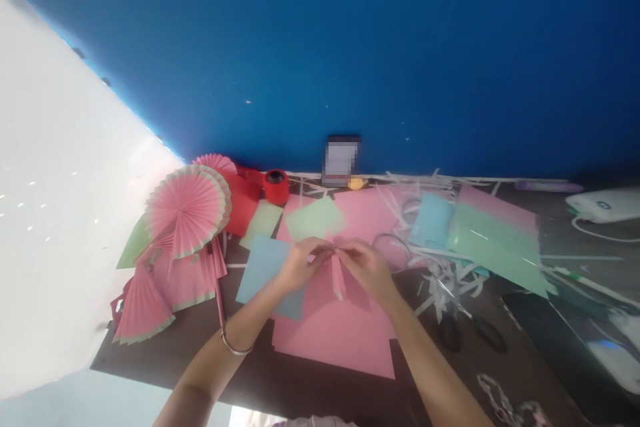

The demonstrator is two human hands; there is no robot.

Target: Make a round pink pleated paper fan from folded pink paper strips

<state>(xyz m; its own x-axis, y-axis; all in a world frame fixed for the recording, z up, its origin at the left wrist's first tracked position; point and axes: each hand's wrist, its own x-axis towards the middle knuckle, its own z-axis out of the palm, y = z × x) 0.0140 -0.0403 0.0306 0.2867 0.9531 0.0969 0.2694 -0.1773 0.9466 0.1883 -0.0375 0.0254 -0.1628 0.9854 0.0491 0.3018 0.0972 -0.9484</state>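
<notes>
My left hand (pixel 303 263) and my right hand (pixel 364 268) meet over the pink sheets (pixel 335 340) at the middle of the table. Between their fingertips they pinch the top of a narrow folded pink paper (pixel 339 278), whose pleated lower end hangs toward me. Both hands have their fingers closed on it. A blue sheet (pixel 265 267) lies partly under my left forearm. Pale green paper (pixel 313 217) lies just beyond my hands.
Pleated pink fans (pixel 187 210) and a red tape roll (pixel 277 187) are at the left. White paper strips (pixel 437 287), scissors (pixel 487 333), green sheets (pixel 500 250) and a black tablet-like object (pixel 560 353) lie right. A blue wall (pixel 350 47) rises behind.
</notes>
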